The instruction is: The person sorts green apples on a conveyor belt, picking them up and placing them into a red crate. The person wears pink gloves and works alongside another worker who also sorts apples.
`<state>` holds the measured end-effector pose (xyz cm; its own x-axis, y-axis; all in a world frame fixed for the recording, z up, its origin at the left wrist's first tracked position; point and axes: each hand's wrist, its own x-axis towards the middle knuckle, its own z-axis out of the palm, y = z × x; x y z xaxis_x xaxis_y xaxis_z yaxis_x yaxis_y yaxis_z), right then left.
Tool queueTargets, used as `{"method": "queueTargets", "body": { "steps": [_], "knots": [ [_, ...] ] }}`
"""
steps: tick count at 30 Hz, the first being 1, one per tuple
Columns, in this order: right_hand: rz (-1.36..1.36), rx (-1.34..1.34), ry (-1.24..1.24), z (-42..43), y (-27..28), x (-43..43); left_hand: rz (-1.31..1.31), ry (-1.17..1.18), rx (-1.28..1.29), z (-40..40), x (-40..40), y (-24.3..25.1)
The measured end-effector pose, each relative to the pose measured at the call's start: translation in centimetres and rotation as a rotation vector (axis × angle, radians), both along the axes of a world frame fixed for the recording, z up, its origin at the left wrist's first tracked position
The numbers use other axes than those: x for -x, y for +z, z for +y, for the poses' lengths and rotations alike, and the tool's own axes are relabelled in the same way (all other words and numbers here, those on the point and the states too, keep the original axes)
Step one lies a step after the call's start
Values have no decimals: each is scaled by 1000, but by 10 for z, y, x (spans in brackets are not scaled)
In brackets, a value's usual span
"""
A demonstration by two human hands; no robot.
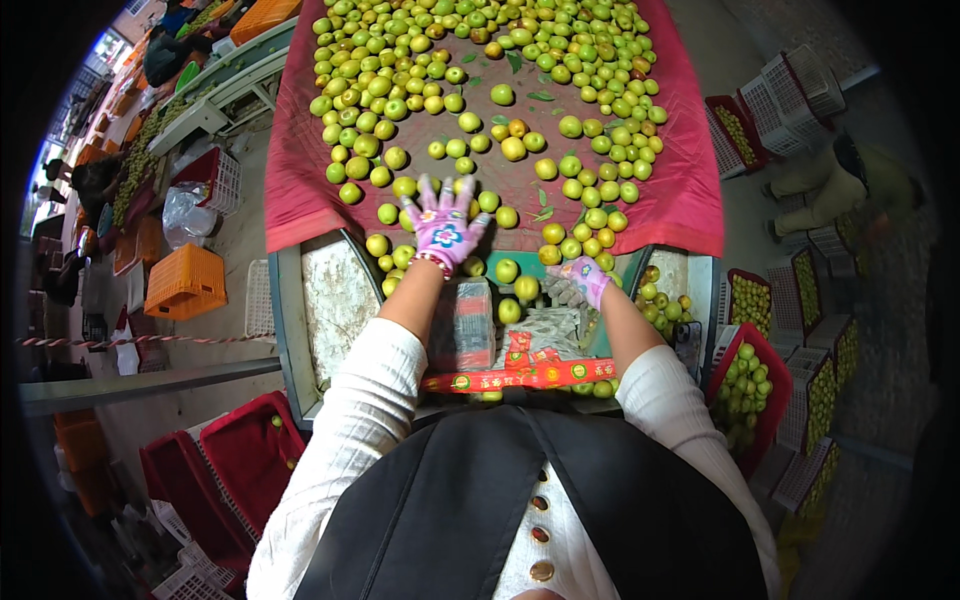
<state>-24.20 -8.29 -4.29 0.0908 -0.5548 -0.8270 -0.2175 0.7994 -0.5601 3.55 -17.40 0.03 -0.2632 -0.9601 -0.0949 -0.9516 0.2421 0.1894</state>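
Observation:
Many green and yellow-green jujube-like fruits [503, 94] lie over a red cloth-covered sorting surface [495, 67], some with brown patches, with loose leaves among them. My left hand [444, 229], in a lilac glove with a flower print, is spread palm down over fruits near the surface's front edge. My right hand [581, 281], gloved alike, is lower at the right, fingers bent beside fruits at the green lip; whether it holds one is hidden. Between my forearms are a plastic-wrapped stack [472, 322], small red packets [525, 346] and a red printed strip [525, 376].
A red-lined crate of fruit [742, 382] stands at my right, near a phone [686, 341]. More filled crates and a bending person [840, 180] are farther right. At left are an orange crate [186, 281], red-lined crates [251, 450] and a conveyor [225, 82].

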Motion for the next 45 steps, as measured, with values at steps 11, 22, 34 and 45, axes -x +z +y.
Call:
{"method": "queueTargets", "body": {
  "steps": [11,22,34,45],
  "knots": [
    [-50,11,-58,0,-11,6,272,-546,-448,60,53,17],
    [-30,-45,-33,-3,3,-4,54,39,-3,63,-22,16],
    [-1,-26,-9,-2,4,-4,439,-242,48,55,-20,13],
    [-75,-50,4,-5,-10,3,124,64,-51,26,-32,0]
  ]
}}
